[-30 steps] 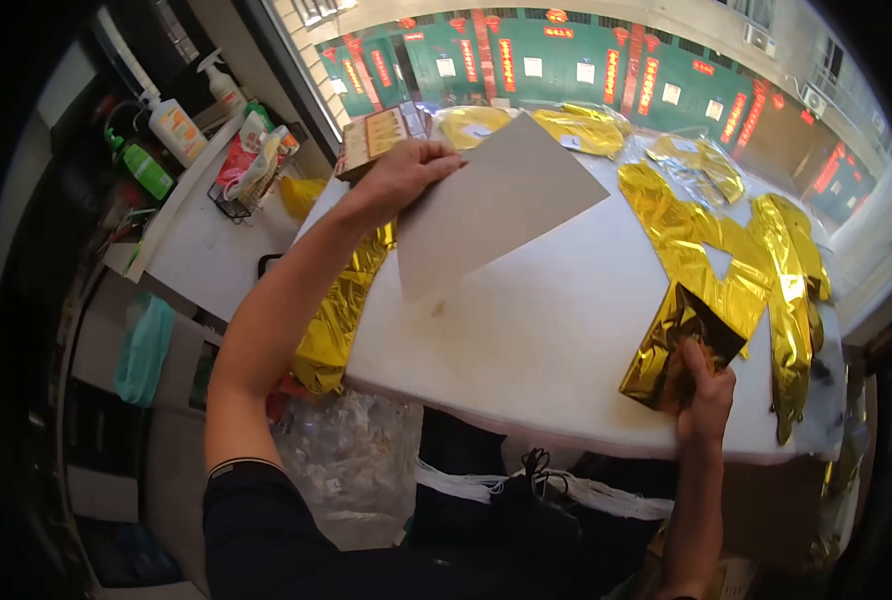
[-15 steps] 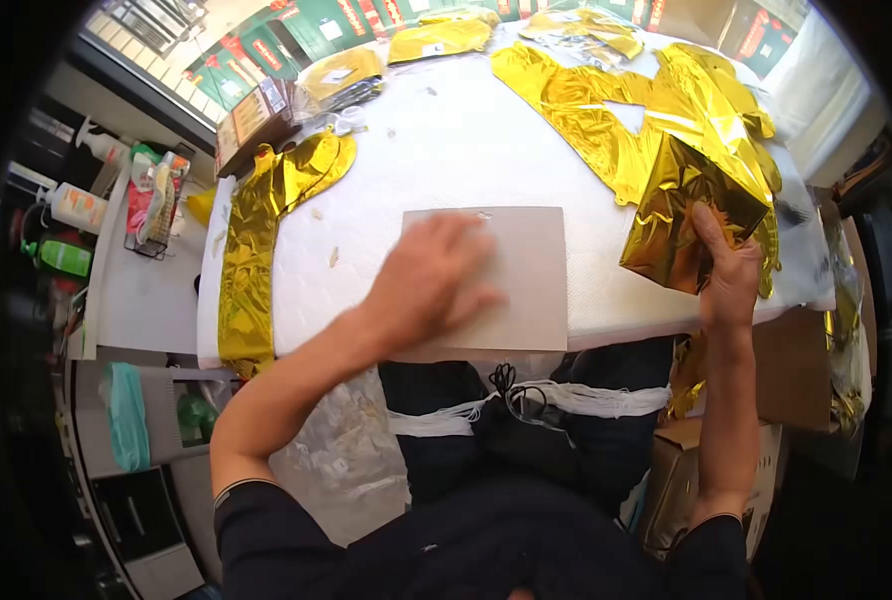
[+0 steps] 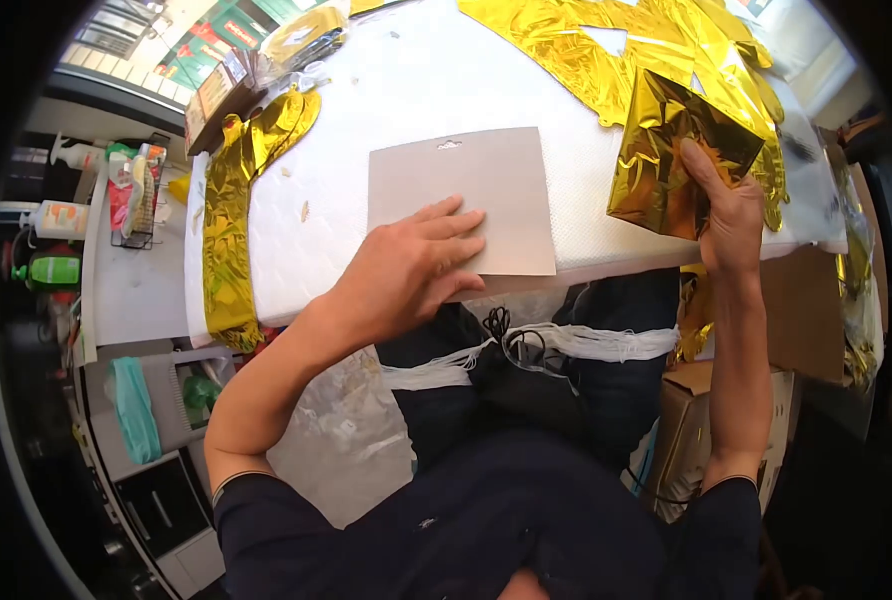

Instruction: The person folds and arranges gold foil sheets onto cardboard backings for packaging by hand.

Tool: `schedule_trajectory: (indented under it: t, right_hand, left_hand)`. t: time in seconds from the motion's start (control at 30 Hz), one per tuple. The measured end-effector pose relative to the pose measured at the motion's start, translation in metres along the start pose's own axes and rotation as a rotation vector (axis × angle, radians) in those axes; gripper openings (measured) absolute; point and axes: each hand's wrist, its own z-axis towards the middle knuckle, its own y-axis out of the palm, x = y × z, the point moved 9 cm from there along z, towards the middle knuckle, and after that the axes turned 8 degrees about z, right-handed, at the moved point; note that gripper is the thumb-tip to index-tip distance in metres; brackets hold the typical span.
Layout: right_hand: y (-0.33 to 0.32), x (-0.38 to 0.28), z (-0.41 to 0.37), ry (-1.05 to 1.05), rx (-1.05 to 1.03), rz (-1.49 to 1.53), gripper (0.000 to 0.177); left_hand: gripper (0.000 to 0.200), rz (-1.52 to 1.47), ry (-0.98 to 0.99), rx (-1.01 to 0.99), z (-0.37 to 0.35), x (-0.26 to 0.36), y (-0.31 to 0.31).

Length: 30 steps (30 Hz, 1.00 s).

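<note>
A grey cardboard sheet (image 3: 456,175) with a hanger slot at its far edge lies flat on the white padded tabletop (image 3: 366,95). Across its near left part rests my left hand (image 3: 411,262), palm down with the fingers stretched out and the thumb near the front edge. On the right, my right hand (image 3: 728,208) holds a folded gold foil balloon (image 3: 656,130), thumb on top and the other fingers hidden beneath it. Behind that packet, a large flat gold foil balloon (image 3: 576,75) spreads over the far right of the table.
Another gold foil piece (image 3: 228,235) lies along the left edge, near a brown box (image 3: 221,100). A side shelf (image 3: 141,285) holds bottles and a wire basket (image 3: 138,200). White strings (image 3: 606,343) lie across my lap. A cardboard box (image 3: 681,415) stands below right.
My left hand has slid toward the near edge of the cardboard sheet, uncovering its slot, and is now sharp instead of blurred. The view has tilted down. My right hand keeps its hold.
</note>
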Motion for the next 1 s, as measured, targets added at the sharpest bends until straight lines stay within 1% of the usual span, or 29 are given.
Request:
schedule_trajectory:
  t: [0.1,0.2,0.4,0.47,0.6,0.67,0.87,1.0]
  right_hand:
    - [0.001,0.0,-0.004,0.011,-0.001,0.03,0.023]
    - [0.002,0.002,-0.007,0.035,0.0,0.034,0.023]
    - [0.006,-0.001,-0.008,0.029,-0.028,0.03,0.023]
    - [0.009,-0.002,-0.01,0.03,-0.037,0.028,0.023]
    - [0.008,0.001,-0.011,0.046,-0.019,0.039,0.023]
    - [0.006,0.006,-0.011,0.071,-0.042,0.018,0.024]
    - [0.005,0.011,-0.013,0.103,-0.024,0.045,0.026]
    - [0.002,0.014,-0.014,0.11,-0.012,0.036,0.026]
  left_hand:
    - [0.035,-0.032,-0.032,0.009,0.001,-0.001,-0.002]
    - [0.04,-0.017,-0.073,0.007,0.0,-0.005,0.0]
    - [0.038,0.025,-0.05,-0.01,-0.001,-0.001,0.0]
    - [0.035,0.088,-0.013,-0.009,-0.003,0.002,0.001]
    - [0.035,0.069,-0.001,-0.031,-0.004,-0.001,0.003]
    - [0.033,0.094,0.007,-0.043,-0.004,0.002,0.003]
    - [0.027,0.144,0.024,-0.096,-0.001,0.008,0.003]
    - [0.027,0.135,0.032,-0.111,0.001,0.008,0.003]
